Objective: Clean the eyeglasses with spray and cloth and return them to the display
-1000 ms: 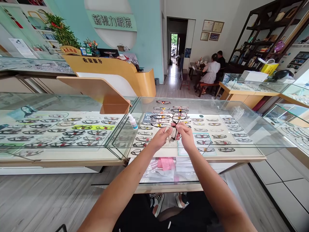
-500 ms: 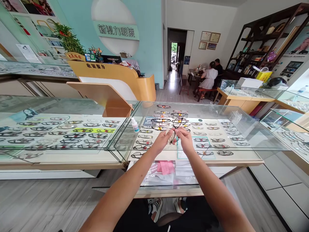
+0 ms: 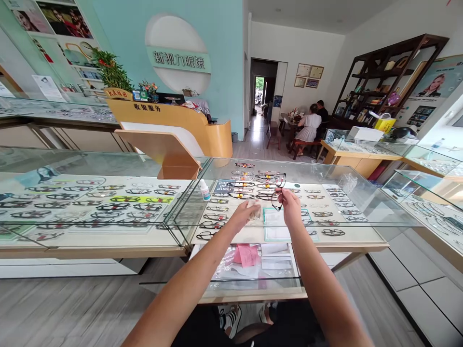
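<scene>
Black-framed eyeglasses (image 3: pixel 278 201) hang tilted from my right hand (image 3: pixel 291 205), whose fingers pinch them at one side above the glass counter. A pale cloth (image 3: pixel 255 210) is bunched in the closed fingers of my left hand (image 3: pixel 244 216), a short way to the left and apart from the glasses. Beneath both hands, rows of eyeglasses (image 3: pixel 333 232) lie inside the display case (image 3: pixel 369 235). A small white spray bottle (image 3: pixel 204 190) stands on the glass left of my hands.
A brown board stand (image 3: pixel 164 149) rests on the counter at the left. Below the glass, an open drawer holds pink paper (image 3: pixel 248 255) and clear bags. Two people sit at a table (image 3: pixel 287 117) at the back. A second glass case (image 3: pixel 365 147) stands at the right.
My hands have come apart. My right hand has moved right with the eyeglasses, turning them, while my left hand keeps the cloth. The view has tilted slightly upward.
</scene>
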`<state>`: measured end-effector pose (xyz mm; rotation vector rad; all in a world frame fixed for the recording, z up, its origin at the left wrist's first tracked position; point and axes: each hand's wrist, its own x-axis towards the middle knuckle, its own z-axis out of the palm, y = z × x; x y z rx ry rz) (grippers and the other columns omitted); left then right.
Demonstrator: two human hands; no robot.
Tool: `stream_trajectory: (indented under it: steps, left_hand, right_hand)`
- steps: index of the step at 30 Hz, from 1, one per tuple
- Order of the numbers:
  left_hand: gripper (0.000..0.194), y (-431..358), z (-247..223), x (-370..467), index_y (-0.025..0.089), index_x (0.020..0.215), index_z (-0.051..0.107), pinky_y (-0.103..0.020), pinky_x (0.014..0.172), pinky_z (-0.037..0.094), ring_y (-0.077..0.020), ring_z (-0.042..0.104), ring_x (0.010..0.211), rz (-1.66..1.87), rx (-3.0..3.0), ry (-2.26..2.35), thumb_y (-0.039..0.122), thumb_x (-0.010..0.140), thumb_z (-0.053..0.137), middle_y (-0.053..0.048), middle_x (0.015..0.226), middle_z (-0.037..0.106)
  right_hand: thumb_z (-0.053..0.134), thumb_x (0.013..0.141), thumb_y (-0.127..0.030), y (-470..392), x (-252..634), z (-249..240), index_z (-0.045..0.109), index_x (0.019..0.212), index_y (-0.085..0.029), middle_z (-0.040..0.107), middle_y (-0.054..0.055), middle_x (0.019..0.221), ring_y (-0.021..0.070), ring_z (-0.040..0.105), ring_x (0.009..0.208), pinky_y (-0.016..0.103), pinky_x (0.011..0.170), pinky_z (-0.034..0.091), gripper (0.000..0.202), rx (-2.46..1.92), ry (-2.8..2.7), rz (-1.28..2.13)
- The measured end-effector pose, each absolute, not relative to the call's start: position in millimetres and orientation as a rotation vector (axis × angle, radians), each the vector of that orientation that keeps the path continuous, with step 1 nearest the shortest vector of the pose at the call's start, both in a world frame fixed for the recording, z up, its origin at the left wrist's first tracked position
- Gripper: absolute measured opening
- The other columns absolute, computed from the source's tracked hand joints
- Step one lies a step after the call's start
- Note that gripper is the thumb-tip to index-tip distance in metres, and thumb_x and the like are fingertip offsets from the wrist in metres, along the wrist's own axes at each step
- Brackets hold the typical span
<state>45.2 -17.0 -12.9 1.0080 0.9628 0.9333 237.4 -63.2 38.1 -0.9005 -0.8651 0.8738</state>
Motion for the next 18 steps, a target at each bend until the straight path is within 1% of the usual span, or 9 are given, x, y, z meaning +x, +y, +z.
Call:
stream_trajectory:
  steps: [3, 5, 6, 8, 11, 13, 15, 16, 18]
  left_hand:
    - [0.072, -22.6, -13.2, 42.1, 0.021, 0.132, 0.069, -0.026, 0.071, 0.046, -0.0161, 0.061, 0.074, 1.01, 1.296, 1.049, 0.034, 0.066, 0.095, 0.003, 0.084, 0.067]
    - [0.069, -27.1, -15.0, 41.4, 0.023, 0.138, 0.067, -0.03, 0.079, 0.049, -0.0192, 0.062, 0.078, 1.002, 1.583, 1.128, 0.032, 0.073, 0.087, 0.003, 0.082, 0.065]
    - [0.069, -28.9, -16.3, 41.4, 0.023, 0.141, 0.066, -0.033, 0.085, 0.051, -0.0215, 0.064, 0.084, 0.98, 1.705, 1.153, 0.03, 0.075, 0.083, 0.002, 0.086, 0.067]
    - [0.069, -31.3, -18.0, 41.9, 0.022, 0.146, 0.063, -0.039, 0.102, 0.052, -0.0275, 0.069, 0.109, 0.965, 1.854, 1.148, 0.026, 0.078, 0.076, -0.006, 0.11, 0.075]
    - [0.064, -33.5, -10.8, 41.1, 0.02, 0.147, 0.062, -0.049, 0.125, 0.04, -0.0347, 0.057, 0.146, 1.126, 1.975, 1.083, 0.022, 0.083, 0.068, -0.016, 0.151, 0.065]
    - [0.054, -37.0, 6.4, 38.0, 0.019, 0.145, 0.062, -0.053, 0.131, 0.036, -0.0353, 0.053, 0.152, 1.329, 2.018, 1.043, 0.023, 0.091, 0.063, -0.018, 0.156, 0.062]
    - [0.046, -44.8, 34.8, 33.0, 0.02, 0.144, 0.062, -0.055, 0.131, 0.037, -0.0341, 0.056, 0.149, 1.545, 2.042, 0.99, 0.028, 0.099, 0.061, -0.018, 0.154, 0.064]
    - [0.047, -50.5, 52.4, 30.1, 0.021, 0.147, 0.06, -0.055, 0.131, 0.037, -0.0339, 0.056, 0.15, 1.626, 2.046, 0.971, 0.032, 0.101, 0.063, -0.018, 0.155, 0.063]
    - [0.061, -64.6, 90.9, 24.5, 0.024, 0.157, 0.053, -0.055, 0.132, 0.037, -0.0345, 0.052, 0.155, 1.667, 2.092, 0.897, 0.041, 0.101, 0.072, -0.017, 0.163, 0.058]
  right_hand:
    - [0.079, 0.081, -0.055, -74.4, 240.0, 60.4, 0.079, 0.083, -0.021, 0.077, 0.007, 0.096, 0.0164, 0.053, 0.075, 0.032, 0.071, 0.045, 0.034, -0.884, -0.948, 0.91]
    - [0.079, 0.082, -0.056, -83.1, 241.2, 79.7, 0.08, 0.081, -0.021, 0.077, 0.007, 0.092, 0.0175, 0.055, 0.074, 0.033, 0.072, 0.047, 0.035, -0.891, -1.029, 0.942]
    - [0.079, 0.082, -0.058, -87.4, 242.2, 90.1, 0.08, 0.08, -0.022, 0.076, 0.007, 0.09, 0.0181, 0.056, 0.074, 0.034, 0.072, 0.048, 0.036, -0.897, -1.071, 0.958]
    - [0.08, 0.083, -0.06, -95.1, 245.0, 111.3, 0.08, 0.08, -0.022, 0.075, 0.007, 0.087, 0.0191, 0.058, 0.074, 0.034, 0.072, 0.049, 0.038, -0.898, -1.141, 0.988]
    - [0.083, 0.083, -0.059, -104.7, 251.7, 141.4, 0.08, 0.08, -0.022, 0.075, 0.007, 0.087, 0.0193, 0.06, 0.075, 0.034, 0.072, 0.05, 0.038, -0.864, -1.212, 1.05]
    - [0.085, 0.082, -0.058, -110.1, 257.2, 159.4, 0.08, 0.08, -0.021, 0.075, 0.007, 0.087, 0.0184, 0.06, 0.074, 0.033, 0.071, 0.05, 0.037, -0.838, -1.269, 1.104]
    - [0.085, 0.082, -0.056, -115.0, 262.9, 175.8, 0.081, 0.08, -0.019, 0.076, 0.008, 0.085, 0.0174, 0.06, 0.073, 0.032, 0.068, 0.049, 0.037, -0.839, -1.339, 1.165]
    - [0.085, 0.083, -0.054, -117.2, 265.5, 183.5, 0.081, 0.08, -0.018, 0.077, 0.008, 0.084, 0.017, 0.06, 0.072, 0.032, 0.067, 0.048, 0.036, -0.849, -1.373, 1.197]
    - [0.086, 0.084, -0.051, -120.7, 269.3, 198.6, 0.082, 0.08, -0.017, 0.077, 0.008, 0.083, 0.0163, 0.061, 0.07, 0.031, 0.066, 0.049, 0.034, -0.863, -1.436, 1.266]
